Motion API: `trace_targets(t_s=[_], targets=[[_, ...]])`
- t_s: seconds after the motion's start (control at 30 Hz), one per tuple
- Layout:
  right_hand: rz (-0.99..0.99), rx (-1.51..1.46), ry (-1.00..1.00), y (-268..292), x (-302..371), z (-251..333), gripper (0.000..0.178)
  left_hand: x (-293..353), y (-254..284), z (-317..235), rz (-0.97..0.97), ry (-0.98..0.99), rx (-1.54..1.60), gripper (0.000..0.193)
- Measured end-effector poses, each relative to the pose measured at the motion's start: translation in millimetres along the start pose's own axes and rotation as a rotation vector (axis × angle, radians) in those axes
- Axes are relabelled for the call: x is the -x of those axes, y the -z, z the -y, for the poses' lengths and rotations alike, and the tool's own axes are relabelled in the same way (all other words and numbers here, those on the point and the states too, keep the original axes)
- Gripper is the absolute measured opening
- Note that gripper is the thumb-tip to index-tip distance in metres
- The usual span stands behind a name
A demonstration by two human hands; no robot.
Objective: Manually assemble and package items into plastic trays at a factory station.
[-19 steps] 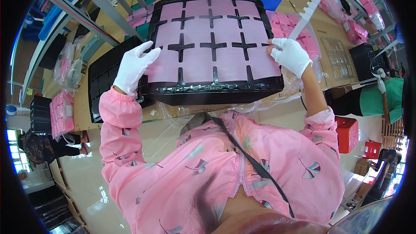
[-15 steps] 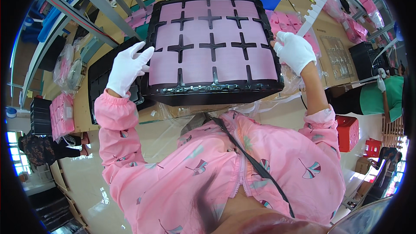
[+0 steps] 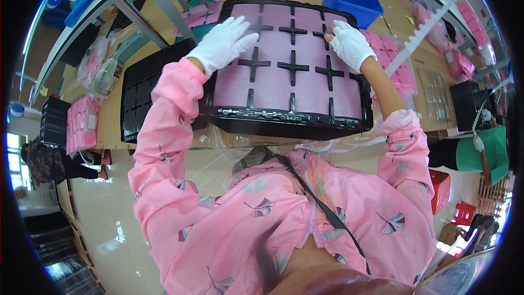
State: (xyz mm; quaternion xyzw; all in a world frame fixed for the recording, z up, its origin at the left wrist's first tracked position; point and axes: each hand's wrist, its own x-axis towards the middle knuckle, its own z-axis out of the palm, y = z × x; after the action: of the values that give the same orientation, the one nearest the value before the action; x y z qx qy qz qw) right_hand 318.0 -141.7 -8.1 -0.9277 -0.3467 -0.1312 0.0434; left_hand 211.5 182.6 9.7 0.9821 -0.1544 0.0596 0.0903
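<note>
A black plastic tray (image 3: pixel 293 67) with raised crosses sits in front of me on a thick black stack. Pink sheets (image 3: pixel 273 88) show between its crosses. My left hand (image 3: pixel 222 45), in a white glove, lies over the tray's far left part with its fingers spread. On the far right part rests my right hand (image 3: pixel 351 48), also gloved, fingers stretched forward and the thumb apart. Both hands appear to touch the top surface, and neither grips anything.
Another black tray (image 3: pixel 143 92) lies to the left, partly behind my sleeve. A blue bin (image 3: pixel 353 3) stands behind the stack. Pink pieces (image 3: pixel 388 57) lie at the right beside clear plastic trays (image 3: pixel 435 94). Metal rack posts (image 3: pixel 164 3) rise at the far left.
My hands have moved from the tray's left and right sides onto its top, farther from me. The left fingers have straightened. The whole view has shifted a little.
</note>
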Motion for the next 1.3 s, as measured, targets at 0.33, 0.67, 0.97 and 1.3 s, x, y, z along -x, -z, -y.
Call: trace_targets(t_s=[0.33,0.67,0.97,1.3], targets=[[0.117,-0.009,-0.031,-25.7,-26.9,-21.6,0.053,-51.6,-10.7,7.4,0.223,0.103,-0.079,0.077],[0.076,0.044,-0.112,-46.7,-42.1,-29.9,0.065,-88.1,-23.0,13.6,0.18,0.138,-0.15,0.089],[0.134,0.103,-0.127,-27.5,-25.8,-20.9,0.068,-60.9,-17.5,10.2,0.178,0.172,-0.263,0.094],[0.412,0.082,-0.18,18.0,-16.6,-0.4,0.075,-58.7,17.2,-12.5,0.46,0.235,-0.296,0.097]])
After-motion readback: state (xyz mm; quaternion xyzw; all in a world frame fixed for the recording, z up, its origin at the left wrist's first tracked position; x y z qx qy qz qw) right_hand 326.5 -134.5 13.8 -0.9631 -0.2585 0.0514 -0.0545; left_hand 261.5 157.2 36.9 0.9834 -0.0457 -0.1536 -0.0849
